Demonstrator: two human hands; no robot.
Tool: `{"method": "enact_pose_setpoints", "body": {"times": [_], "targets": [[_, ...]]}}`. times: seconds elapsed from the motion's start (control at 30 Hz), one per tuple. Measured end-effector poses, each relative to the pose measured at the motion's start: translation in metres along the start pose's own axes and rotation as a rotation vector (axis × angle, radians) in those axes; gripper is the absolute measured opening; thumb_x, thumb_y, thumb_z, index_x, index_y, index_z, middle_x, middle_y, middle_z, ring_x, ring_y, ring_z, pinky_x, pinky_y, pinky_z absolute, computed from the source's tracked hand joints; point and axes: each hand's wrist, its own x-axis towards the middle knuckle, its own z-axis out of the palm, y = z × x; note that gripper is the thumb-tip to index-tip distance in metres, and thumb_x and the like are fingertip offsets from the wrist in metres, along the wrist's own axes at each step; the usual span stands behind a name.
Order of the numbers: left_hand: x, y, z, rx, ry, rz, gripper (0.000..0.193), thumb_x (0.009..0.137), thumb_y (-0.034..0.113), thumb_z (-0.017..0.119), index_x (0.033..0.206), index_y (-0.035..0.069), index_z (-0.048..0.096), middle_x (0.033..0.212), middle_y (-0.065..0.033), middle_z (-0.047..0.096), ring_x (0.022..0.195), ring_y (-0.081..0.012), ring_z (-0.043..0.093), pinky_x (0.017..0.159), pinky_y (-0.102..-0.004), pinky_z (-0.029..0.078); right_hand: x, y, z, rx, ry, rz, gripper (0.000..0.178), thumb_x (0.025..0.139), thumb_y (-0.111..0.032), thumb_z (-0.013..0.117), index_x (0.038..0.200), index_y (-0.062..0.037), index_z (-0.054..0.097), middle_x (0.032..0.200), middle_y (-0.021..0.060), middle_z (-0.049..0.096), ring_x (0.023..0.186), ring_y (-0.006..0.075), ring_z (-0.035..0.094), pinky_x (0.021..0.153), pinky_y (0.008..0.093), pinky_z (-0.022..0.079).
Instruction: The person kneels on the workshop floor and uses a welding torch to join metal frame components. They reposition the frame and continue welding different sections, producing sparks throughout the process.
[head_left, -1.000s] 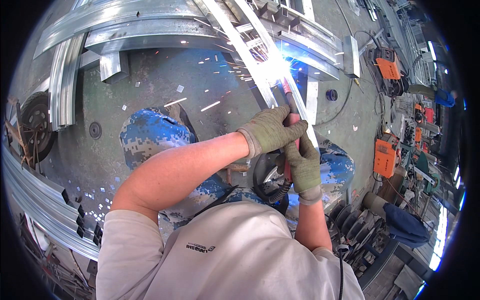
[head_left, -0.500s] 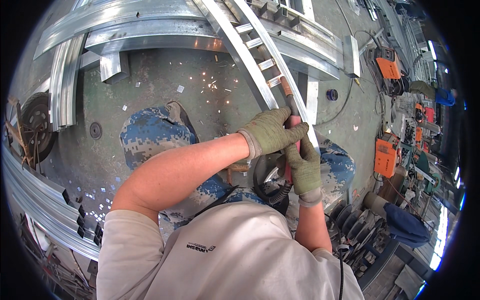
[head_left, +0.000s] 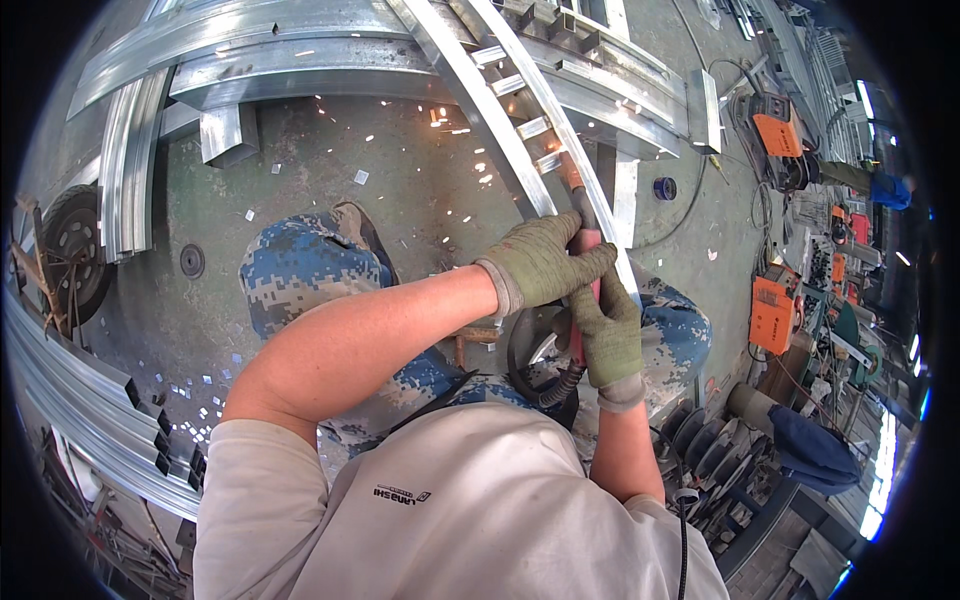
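Observation:
A welding torch (head_left: 589, 240) with a red handle, copper-coloured nozzle and black ribbed cable sleeve lies along a ladder-like steel frame (head_left: 483, 108). My left hand (head_left: 540, 264), in a green glove, is closed around the front of the torch, beside the frame's rails. Farther back on the handle, my gloved right hand (head_left: 612, 340) grips the torch with fingers wrapped round it. The nozzle points at a short crosspiece (head_left: 548, 161) between the two rails, and bright sparks fly around it. My palms and the handle's underside are hidden.
Beneath the frame's far part lie long steel tubes (head_left: 310, 72). Two orange welding machines (head_left: 778, 127) stand at the right with cables. A wheel (head_left: 78, 255) and stacked steel profiles (head_left: 85, 400) are at the left. Small metal offcuts (head_left: 361, 177) litter the floor.
The sparks have spread wider, now reaching left and right over the steel tubes. Both hands and the torch have stayed in nearly the same place.

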Motion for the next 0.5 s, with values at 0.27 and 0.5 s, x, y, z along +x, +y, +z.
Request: {"method": "enact_pose_setpoints", "body": {"times": [0.27, 0.5], "targets": [[-0.0023, 0.0016, 0.0009, 0.03, 0.005, 0.014, 0.053, 0.098, 0.05, 0.07, 0.118, 0.0, 0.069, 0.104, -0.0207, 0.073, 0.096, -0.0302, 0.072, 0.087, -0.0404, 0.055, -0.0036, 0.0011, -0.0015, 0.019, 0.012, 0.023, 0.039, 0.105, -0.02, 0.068, 0.139, -0.0033, 0.059, 0.088, 0.0028, 0.068, 0.067, 0.0123, 0.066, 0.057, 0.0271, 0.052], [-0.0025, 0.004, -0.0001, 0.027, -0.009, 0.018, 0.053, 0.098, 0.05, 0.071, 0.115, -0.001, 0.069, 0.102, -0.0212, 0.073, 0.094, -0.0299, 0.072, 0.086, -0.0409, 0.055, -0.0023, 0.0048, -0.0045, -0.003, -0.006, 0.012, 0.04, 0.105, -0.02, 0.068, 0.141, -0.0044, 0.059, 0.089, 0.0027, 0.068, 0.067, 0.0127, 0.066, 0.056, 0.0275, 0.052]]}}
